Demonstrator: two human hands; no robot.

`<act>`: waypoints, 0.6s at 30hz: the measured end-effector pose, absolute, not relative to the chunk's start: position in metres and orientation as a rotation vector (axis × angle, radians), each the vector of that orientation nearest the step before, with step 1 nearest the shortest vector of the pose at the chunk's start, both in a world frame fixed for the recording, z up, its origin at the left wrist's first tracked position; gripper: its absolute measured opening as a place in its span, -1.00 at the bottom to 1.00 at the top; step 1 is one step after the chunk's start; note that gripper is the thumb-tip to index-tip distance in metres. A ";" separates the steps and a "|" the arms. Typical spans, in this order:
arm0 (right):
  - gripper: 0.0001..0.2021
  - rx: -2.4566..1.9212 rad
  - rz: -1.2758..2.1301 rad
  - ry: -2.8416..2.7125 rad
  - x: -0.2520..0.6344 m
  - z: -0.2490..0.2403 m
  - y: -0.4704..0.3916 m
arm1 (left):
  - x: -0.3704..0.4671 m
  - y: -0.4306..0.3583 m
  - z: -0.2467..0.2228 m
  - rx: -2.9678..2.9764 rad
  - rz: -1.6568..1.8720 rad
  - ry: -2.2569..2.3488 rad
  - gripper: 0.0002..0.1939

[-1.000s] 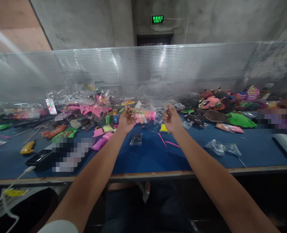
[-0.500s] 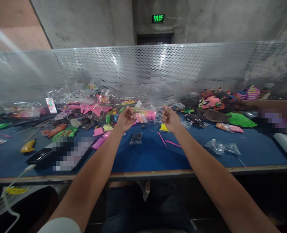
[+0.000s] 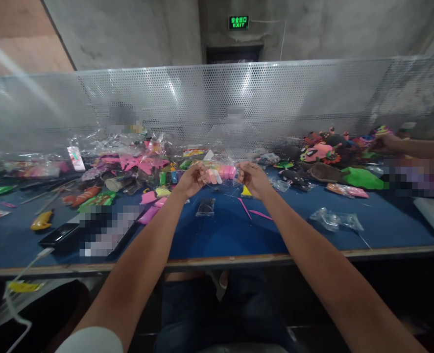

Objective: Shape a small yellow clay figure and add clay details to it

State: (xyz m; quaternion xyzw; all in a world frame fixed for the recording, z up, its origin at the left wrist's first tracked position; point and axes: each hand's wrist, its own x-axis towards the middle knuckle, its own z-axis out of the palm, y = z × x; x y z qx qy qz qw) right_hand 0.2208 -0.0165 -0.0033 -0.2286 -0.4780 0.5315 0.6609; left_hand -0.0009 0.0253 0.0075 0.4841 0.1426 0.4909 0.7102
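My left hand (image 3: pixel 195 180) is closed in a pinch above the middle of the blue table; what it holds is too small to make out. Facing it, my right hand (image 3: pixel 249 177) is also pinched, its contents too fine to tell. Pink and white pieces (image 3: pixel 225 172) show between and behind the two hands. A small dark packet (image 3: pixel 205 207) lies nearer me, below the gap. Close under my right hand are a yellow piece (image 3: pixel 245 191) and two thin magenta sticks (image 3: pixel 261 214).
A perforated metal screen (image 3: pixel 187 98) stands behind the table. Phone (image 3: pixel 60 234) and pink bags (image 3: pixel 153 212) lie left. Crumpled clear plastic (image 3: pixel 336 220), a green plush piece (image 3: pixel 362 177) and another person's hand (image 3: pixel 385 143) are on the right.
My two hands have moved closer together. At the far right, another person's hand and forearm have come in over the colourful toys.
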 end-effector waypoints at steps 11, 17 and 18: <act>-0.79 -0.531 1.177 -1.076 0.221 -0.007 -0.011 | 0.000 0.021 0.009 1.066 1.019 0.373 -0.73; -0.75 -0.546 1.143 -0.961 0.224 -0.005 -0.012 | 0.002 0.025 0.009 0.971 1.233 0.415 -0.82; -0.74 -0.545 1.151 -0.947 0.225 -0.005 -0.012 | 0.003 0.026 0.008 0.978 1.247 0.425 -0.83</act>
